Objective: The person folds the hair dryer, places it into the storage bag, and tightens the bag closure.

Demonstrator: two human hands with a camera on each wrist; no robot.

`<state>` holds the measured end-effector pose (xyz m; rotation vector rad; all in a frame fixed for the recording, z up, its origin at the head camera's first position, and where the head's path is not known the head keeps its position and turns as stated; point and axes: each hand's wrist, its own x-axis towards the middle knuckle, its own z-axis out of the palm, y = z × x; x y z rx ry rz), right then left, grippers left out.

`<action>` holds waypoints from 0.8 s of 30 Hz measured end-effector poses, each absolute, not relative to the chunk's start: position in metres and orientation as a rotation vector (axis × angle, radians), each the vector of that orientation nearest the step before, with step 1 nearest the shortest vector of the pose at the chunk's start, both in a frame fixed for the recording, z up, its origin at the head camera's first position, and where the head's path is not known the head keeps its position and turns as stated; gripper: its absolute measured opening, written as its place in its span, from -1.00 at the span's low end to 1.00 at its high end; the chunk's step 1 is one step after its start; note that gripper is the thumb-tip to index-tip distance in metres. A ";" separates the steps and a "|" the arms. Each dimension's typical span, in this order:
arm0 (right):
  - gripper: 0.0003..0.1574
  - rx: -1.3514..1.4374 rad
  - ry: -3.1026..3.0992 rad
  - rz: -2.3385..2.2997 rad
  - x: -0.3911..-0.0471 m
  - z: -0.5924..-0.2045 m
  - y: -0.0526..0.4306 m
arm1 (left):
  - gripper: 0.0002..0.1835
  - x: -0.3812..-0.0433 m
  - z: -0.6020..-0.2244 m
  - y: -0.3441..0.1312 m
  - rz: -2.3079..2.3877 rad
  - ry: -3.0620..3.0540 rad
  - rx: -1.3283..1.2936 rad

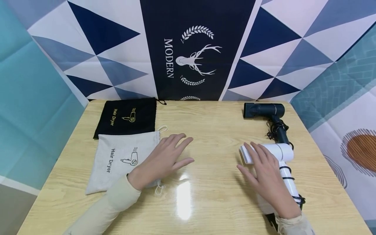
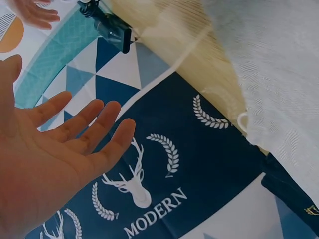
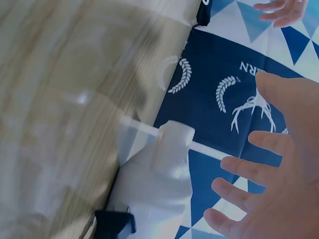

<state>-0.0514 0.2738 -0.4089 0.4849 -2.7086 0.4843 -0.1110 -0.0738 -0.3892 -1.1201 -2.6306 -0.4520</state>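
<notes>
My left hand (image 1: 164, 160), fingers spread, hovers at the right edge of a light grey drawstring bag (image 1: 117, 178) printed "Hair Dryer". In the left wrist view its palm (image 2: 55, 159) faces the camera and holds nothing. My right hand (image 1: 265, 174) has its fingers extended and overlaps the barrel of a white hair dryer (image 1: 283, 151) in the head view. That dryer's handle (image 1: 290, 184) has a black cord looped round it. Behind it lies a black hair dryer (image 1: 264, 110), its cord bundled at the handle. The right palm (image 3: 294, 184) is bare in the right wrist view.
A black drawstring bag (image 1: 147, 120) with a yellow dryer print lies behind the grey one. Beneath my right forearm, a white piece (image 1: 263, 204) and a dark piece (image 1: 271, 219) are partly hidden. Patterned cloth (image 1: 202, 65) stands along the wooden table's (image 1: 211, 189) back edge.
</notes>
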 end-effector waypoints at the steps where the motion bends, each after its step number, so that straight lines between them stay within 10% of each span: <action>1: -0.02 0.481 -2.703 0.483 -0.051 -0.408 0.275 | -0.33 -0.111 -0.388 -0.072 -0.450 -2.630 -1.123; 24: -0.19 0.228 -2.637 0.567 -0.031 -0.407 0.313 | -0.35 -0.111 -0.380 -0.048 -0.395 -2.628 -1.173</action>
